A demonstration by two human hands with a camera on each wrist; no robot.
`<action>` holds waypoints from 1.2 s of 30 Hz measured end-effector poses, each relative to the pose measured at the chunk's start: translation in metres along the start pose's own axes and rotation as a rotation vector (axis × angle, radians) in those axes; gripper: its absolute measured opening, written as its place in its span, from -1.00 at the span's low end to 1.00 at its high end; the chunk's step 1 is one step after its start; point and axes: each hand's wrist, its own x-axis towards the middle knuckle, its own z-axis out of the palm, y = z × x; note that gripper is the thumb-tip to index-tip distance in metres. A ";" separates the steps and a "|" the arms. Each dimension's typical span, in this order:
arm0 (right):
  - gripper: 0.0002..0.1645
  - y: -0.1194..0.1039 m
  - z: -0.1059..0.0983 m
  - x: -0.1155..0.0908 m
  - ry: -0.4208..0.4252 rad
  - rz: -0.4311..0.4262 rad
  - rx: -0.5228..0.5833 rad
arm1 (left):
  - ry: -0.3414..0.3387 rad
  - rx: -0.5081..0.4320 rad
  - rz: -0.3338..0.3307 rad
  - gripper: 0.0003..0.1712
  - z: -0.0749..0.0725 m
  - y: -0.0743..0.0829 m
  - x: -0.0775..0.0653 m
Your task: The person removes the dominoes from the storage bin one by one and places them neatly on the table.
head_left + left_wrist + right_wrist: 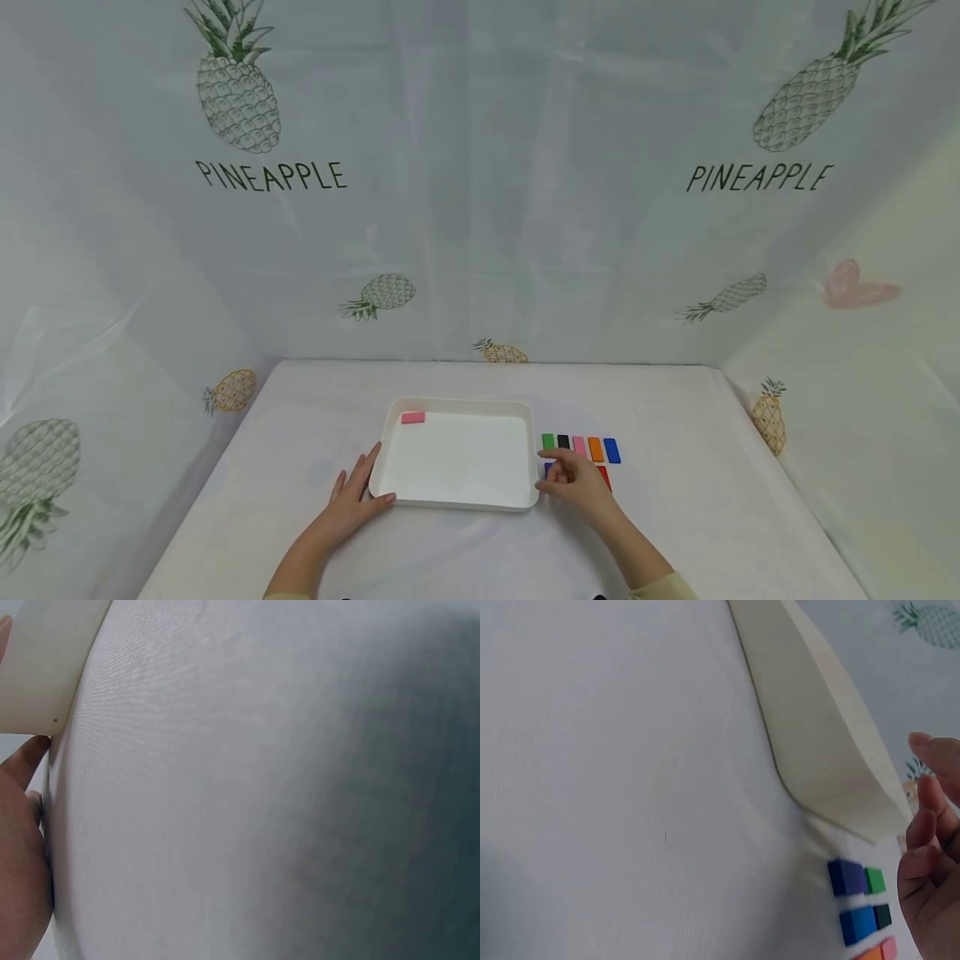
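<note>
A shallow white tray [450, 458] lies on the table, with one pink block [412, 417] near its far left corner. My left hand [348, 502] rests at the tray's near left corner, straight fingers along the left side and thumb at the front edge. Over the tray's right edge hovers my right hand [577, 483], thumb and index finger apart, the other fingers loosely curled, holding nothing. Beside and beneath it are small coloured blocks: green [548, 441], black [563, 441], pink [579, 444], orange [596, 450] and blue [612, 451], plus a nearer row with purple [846, 877] and red [604, 477], partly hidden by the hand.
A white cloth [300, 417] covers the table. Pale curtains [480, 183] printed with pineapples hang behind it and at both sides.
</note>
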 end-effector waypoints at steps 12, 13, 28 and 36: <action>-0.49 -0.030 0.039 0.010 -0.072 -0.076 0.032 | 0.038 -0.005 0.011 0.13 -0.002 0.001 0.000; -0.49 -0.032 0.042 0.011 -0.082 -0.080 0.040 | 0.037 -0.010 0.013 0.13 -0.002 0.001 -0.001; -0.52 -0.064 0.080 0.039 -0.140 -0.160 0.058 | 0.026 -0.026 0.009 0.12 -0.002 0.006 -0.002; -0.52 -0.071 0.097 0.052 -0.154 -0.160 0.058 | 0.025 -0.037 0.012 0.12 -0.002 0.004 -0.003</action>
